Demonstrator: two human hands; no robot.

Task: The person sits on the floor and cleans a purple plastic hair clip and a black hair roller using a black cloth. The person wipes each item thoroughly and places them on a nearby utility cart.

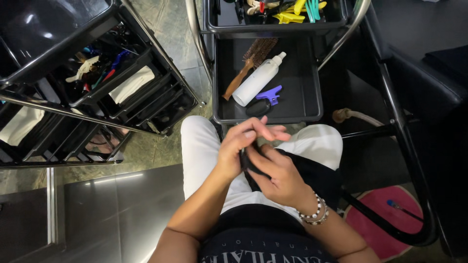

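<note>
**Dark cloth could slip off the lap**

At frame centre, the left hand (241,146) and right hand (278,175) both pinch a black cloth (312,175) over white-trousered knees; a loose pinch might drop it toward the pink mat (380,219).

White trousers (204,146) are worn on both legs; a dark navy top (263,238) with pale lettering across the front is seen at the waist. Both arms are left bare of sleeves; two beaded bracelets (314,214), white and dark beads mixed, are worn on the right wrist.
</note>
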